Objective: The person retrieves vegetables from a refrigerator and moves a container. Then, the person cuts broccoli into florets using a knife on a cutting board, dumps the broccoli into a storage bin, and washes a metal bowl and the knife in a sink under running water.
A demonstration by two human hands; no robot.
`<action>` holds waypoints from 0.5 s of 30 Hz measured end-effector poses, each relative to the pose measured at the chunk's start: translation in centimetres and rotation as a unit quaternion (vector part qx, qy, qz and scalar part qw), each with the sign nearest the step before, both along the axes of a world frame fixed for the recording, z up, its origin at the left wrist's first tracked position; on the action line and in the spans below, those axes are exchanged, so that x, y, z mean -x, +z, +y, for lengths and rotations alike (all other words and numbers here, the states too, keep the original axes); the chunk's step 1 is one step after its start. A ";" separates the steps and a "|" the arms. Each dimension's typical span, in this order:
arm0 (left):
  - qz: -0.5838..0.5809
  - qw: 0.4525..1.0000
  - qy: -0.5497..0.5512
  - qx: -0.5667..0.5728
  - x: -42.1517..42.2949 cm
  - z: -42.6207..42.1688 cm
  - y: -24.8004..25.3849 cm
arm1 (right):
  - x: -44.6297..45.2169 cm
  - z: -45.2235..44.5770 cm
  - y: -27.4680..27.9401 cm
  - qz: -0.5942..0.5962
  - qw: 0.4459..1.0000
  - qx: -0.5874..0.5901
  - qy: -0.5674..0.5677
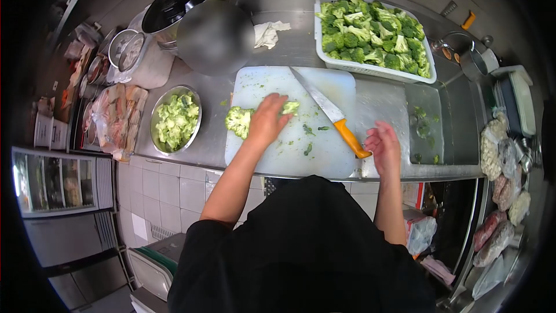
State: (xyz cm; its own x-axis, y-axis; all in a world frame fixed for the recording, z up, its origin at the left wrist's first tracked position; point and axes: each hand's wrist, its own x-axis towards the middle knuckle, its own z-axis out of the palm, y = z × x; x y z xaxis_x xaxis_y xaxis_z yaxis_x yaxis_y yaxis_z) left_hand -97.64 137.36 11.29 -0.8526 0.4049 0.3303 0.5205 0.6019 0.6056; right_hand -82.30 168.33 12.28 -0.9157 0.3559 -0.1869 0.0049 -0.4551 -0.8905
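Between left hand (pixel 268 123) and right hand (pixel 384 144), knife (pixel 328 107); broccoli basket (pixel 376 72) beyond board (pixel 330 159).

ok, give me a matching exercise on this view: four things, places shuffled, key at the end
1. Long steel knife with an orange handle
2. Round metal bowl
3. White plastic basket
4. Left hand

A. Left of the white rectangular cutting board
B. Over pale green broccoli
C. Slanting on the board, end past its right edge
D. Beyond the board, toward the right

Pairs: 1-C, 2-A, 3-D, 4-B
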 end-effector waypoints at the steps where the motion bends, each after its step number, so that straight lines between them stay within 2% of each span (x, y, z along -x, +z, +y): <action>1: 0.000 1.000 0.007 0.000 0.5 -1.1 1.0 | 0.5 -1.4 -0.2 0.000 1.000 0.000 0.007; 3: -0.007 1.000 0.024 0.018 1.9 -5.0 3.8 | 0.9 -3.8 -0.4 -0.062 0.958 -0.277 0.044; 4: -0.006 0.999 0.028 0.017 2.7 -7.8 3.4 | 1.2 -4.9 -0.1 -0.050 0.936 -0.344 0.045; 6: -0.035 0.990 -0.025 0.134 3.8 -12.5 2.2 | 1.8 -6.3 -0.8 -0.038 0.931 -0.353 0.090; 7: -0.035 0.990 -0.020 0.133 3.5 -12.8 2.0 | 2.1 -6.9 -1.2 -0.028 0.924 -0.359 0.132; 9: -0.261 0.964 -0.025 0.052 2.5 -12.9 1.5 | 2.9 -9.1 -1.3 -0.009 0.906 -0.394 0.158; 10: -0.260 0.965 -0.038 -0.014 2.3 -12.7 -0.1 | 3.4 -10.4 -1.0 0.014 0.873 -0.441 0.207; 11: -0.259 0.965 -0.039 -0.014 1.8 -12.1 0.0 | 4.0 -11.6 -0.8 0.035 0.835 -0.486 0.255; 13: -0.304 0.952 -0.001 -0.024 0.7 -10.1 0.5 | 5.5 -14.3 -0.6 0.053 0.819 -0.509 0.261; 15: -0.295 0.954 -0.014 -0.042 -0.6 -8.3 1.8 | 6.7 -16.2 -0.6 0.069 0.801 -0.532 0.267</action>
